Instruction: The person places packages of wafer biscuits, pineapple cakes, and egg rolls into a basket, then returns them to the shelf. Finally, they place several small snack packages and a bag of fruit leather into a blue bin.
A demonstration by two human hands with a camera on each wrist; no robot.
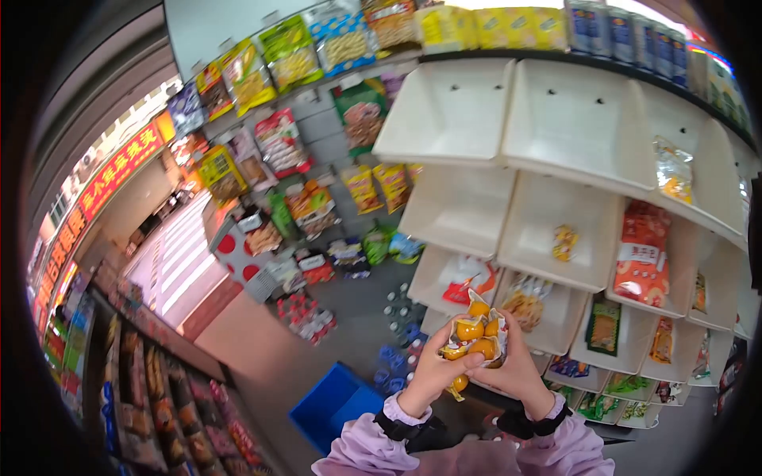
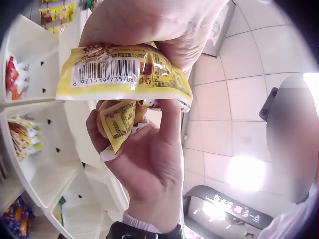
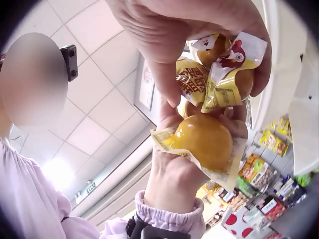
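Both hands meet round a bunch of small wrapped brown eggs (image 1: 471, 328) in the head view. The left hand (image 1: 427, 379) grips the bunch from the left, its thumb across the front; the right hand (image 1: 520, 366) cups it from the right. One egg packet (image 1: 460, 383) hangs under the fingers. In the left wrist view a yellow packet (image 2: 124, 74) shows its barcode below the left hand. The right wrist view shows a wrapper with a red chicken picture (image 3: 234, 67) within the right hand's grasp, and a glossy egg (image 3: 204, 142) in clear wrapping at the left hand.
White tiered shelf bins (image 1: 448, 115) stand ahead and to the right, some holding snack bags such as a red one (image 1: 641, 254). Bagged snacks hang on the wall (image 1: 317, 119) at the left. A blue crate (image 1: 337, 408) sits on the floor, near bottles (image 1: 305, 317).
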